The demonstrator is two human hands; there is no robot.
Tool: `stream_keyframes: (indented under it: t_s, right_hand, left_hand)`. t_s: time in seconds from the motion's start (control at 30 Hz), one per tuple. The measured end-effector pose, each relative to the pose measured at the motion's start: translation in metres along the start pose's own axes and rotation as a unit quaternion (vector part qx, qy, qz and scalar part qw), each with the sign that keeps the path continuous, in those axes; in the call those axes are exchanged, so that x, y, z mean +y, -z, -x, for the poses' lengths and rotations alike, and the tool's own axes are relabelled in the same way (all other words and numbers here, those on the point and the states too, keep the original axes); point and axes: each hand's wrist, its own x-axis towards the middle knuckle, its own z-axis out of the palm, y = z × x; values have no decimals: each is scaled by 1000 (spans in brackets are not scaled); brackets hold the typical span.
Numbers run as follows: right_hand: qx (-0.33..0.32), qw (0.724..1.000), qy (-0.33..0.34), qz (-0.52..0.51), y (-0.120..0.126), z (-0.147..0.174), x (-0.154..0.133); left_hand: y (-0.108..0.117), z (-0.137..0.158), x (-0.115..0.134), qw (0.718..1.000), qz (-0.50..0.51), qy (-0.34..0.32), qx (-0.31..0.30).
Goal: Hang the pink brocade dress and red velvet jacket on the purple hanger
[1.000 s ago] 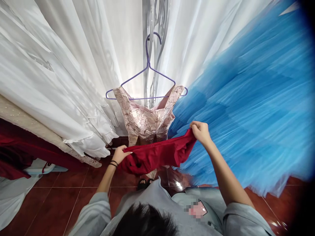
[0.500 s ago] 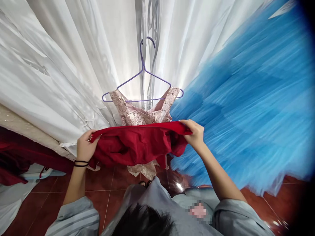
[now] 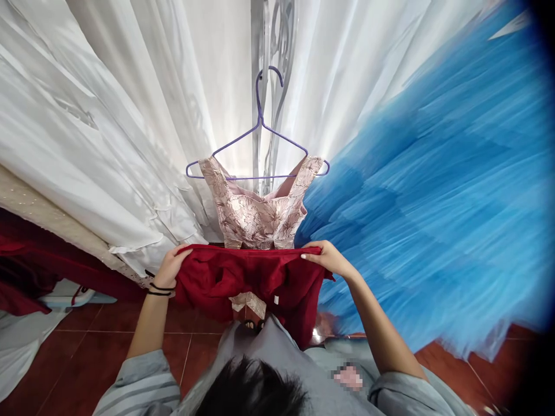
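Stretched between both hands is a red cloth garment [image 3: 247, 268], its upper edge pulled nearly straight and the rest hanging in folds; I cannot tell its exact kind. My left hand [image 3: 171, 267] is closed on the left end of that edge, and my right hand [image 3: 327, 257] pinches the right end. Behind it a pink dress with a leafy pattern [image 3: 262, 216] hangs by its wide straps from a purple hanger [image 3: 260, 121]. The red cloth covers the dress's middle, while a bit of its pale hem [image 3: 249, 301] shows below.
The hanger hooks onto a silvery metal stand [image 3: 260, 34] before white drapes [image 3: 143, 69]. A full blue tulle skirt [image 3: 433, 202] fills the right side. Dark red fabric [image 3: 26, 260] and a pale blue hanger [image 3: 78, 300] lie at the left. Red tiles [image 3: 143, 358] cover the floor.
Both hands have lowered the red garment, and more of the pink dress's bodice shows above it. The cloth now hangs longer, with a small white tag visible. The view has shifted slightly.
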Motion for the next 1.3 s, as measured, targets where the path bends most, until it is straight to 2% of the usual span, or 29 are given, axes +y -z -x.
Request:
stream_keyframes:
  t_s: [0.07, 0.13, 0.23, 0.3, 0.37, 0.43, 0.5, 0.57, 0.63, 0.7, 0.77, 0.8, 0.83, 0.87, 0.9, 0.93, 0.97, 1.0, 1.03, 1.1, 1.17, 1.23, 1.3]
  right_hand:
    - [93, 995, 4, 32, -1, 1, 3]
    - [160, 984, 10, 83, -2, 1, 7]
    - [186, 971, 20, 148, -4, -1, 10]
    - [205, 966, 38, 156, -7, -2, 9]
    - [211, 967, 59, 126, -12, -4, 4]
    - [200, 974, 82, 74, -24, -7, -5]
    - [153, 983, 98, 15, -45, -13, -15]
    - [69, 992, 106, -22, -73, -24, -22]
    - [-7, 992, 123, -24, -101, -36, -23]
    - [-22, 990, 142, -13, -121, -46, -18]
    - [4, 991, 133, -21, -127, -49, -8]
    - [22, 992, 118, -32, -124, -47, -3]
    - [38, 993, 103, -44, -117, -42, 2]
    - [52, 993, 91, -56, -108, -35, 6]
    - [63, 993, 81, -66, -96, -26, 10]
    - [72, 992, 72, -72, -85, -17, 13]
    - [81, 992, 62, -75, -73, -7, 16]
    - [92, 992, 50, -75, -62, 3, 18]
    - [108, 991, 36, -73, -51, 11, 19]
    - [152, 986, 3, -64, -32, 26, 22]
    - [203, 977, -28, -53, -13, 36, 24]
    - [260, 963, -54, -36, 9, 43, 28]
    - [316, 945, -79, -14, 33, 46, 35]
  left_hand:
    - [6, 1, 3, 999, 31, 15, 13]
    - [14, 2, 4, 1000, 13, 1, 16]
    - [22, 3, 2, 993, -93, -68, 22]
    - [21, 6, 0, 975, -180, -122, 38]
    - [14, 11, -1, 961, -222, -158, 47]
    - [-4, 19, 0, 963, -206, -170, 31]
    - [-31, 32, 3, 969, -179, -171, -26]
    - [-64, 48, 7, 964, -165, -167, -122]
    - [-94, 64, 13, 947, -162, -162, -226]
    - [-112, 74, 19, 918, -171, -172, -314]
    - [-114, 69, 23, 881, -181, -179, -400]
    - [-110, 59, 22, 870, -175, -178, -426]
    - [-103, 44, 20, 871, -160, -179, -428]
    - [-95, 24, 16, 887, -141, -180, -402]
    - [-87, 1, 10, 914, -117, -193, -336]
    - [-80, -25, 2, 942, -105, -215, -237]
    - [-77, -52, -7, 958, -106, -229, -141]
    - [-76, -77, -17, 965, -106, -227, -78]
    - [-79, -99, -26, 972, -101, -208, -52]
    - [-94, -130, -40, 979, -99, -155, -94]
    - [-113, -142, -46, 974, -111, -103, -168]
    - [-126, -139, -46, 965, -131, -69, -216]
    - [-130, -126, -43, 957, -142, -55, -246]
